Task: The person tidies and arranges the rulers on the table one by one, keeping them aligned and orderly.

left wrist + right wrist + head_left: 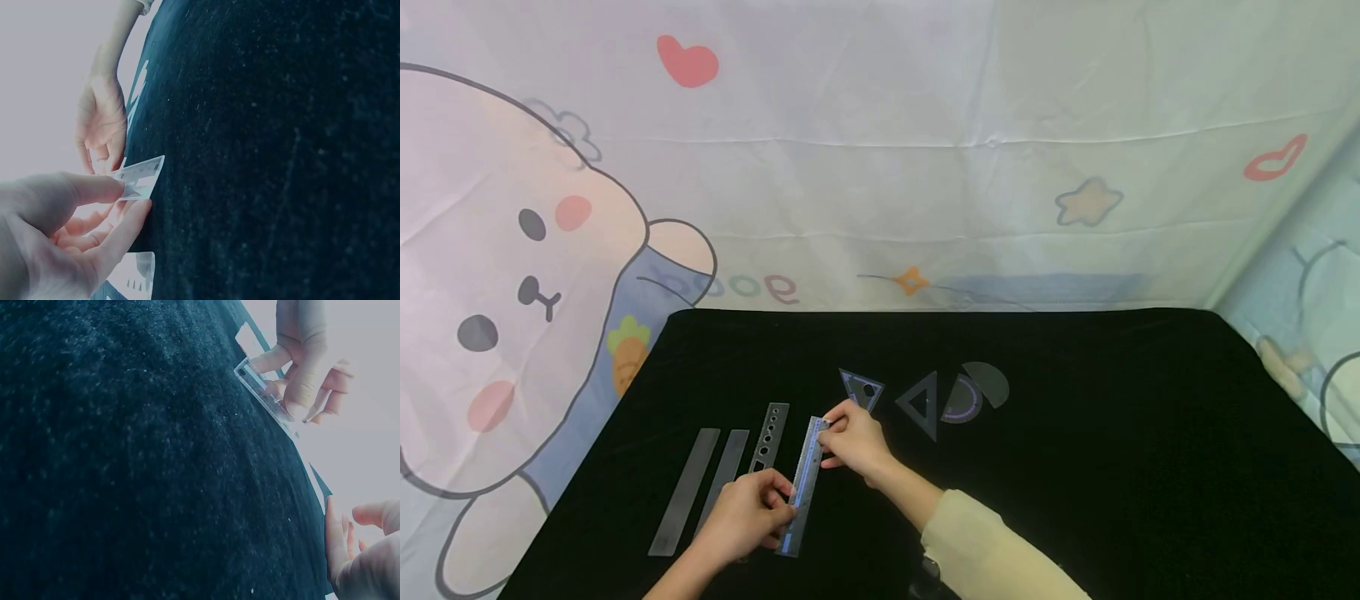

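Note:
A clear straight ruler with blue markings slants in front of me. My left hand pinches its near end between thumb and fingers, and in the left wrist view the ruler end is tilted. At the ruler's far end is my right hand, fingertips at its right edge. In the right wrist view, a gap shows between the right thumb and index finger. Beside the left hand lies a clear ruler with cut-out holes. A set square with blue markings is partly hidden behind the right hand.
Two plain translucent strips, a wider one and a narrower one, lie at left. Further back right are a translucent set square, a protractor and a plain half-disc. A black cloth covers the table.

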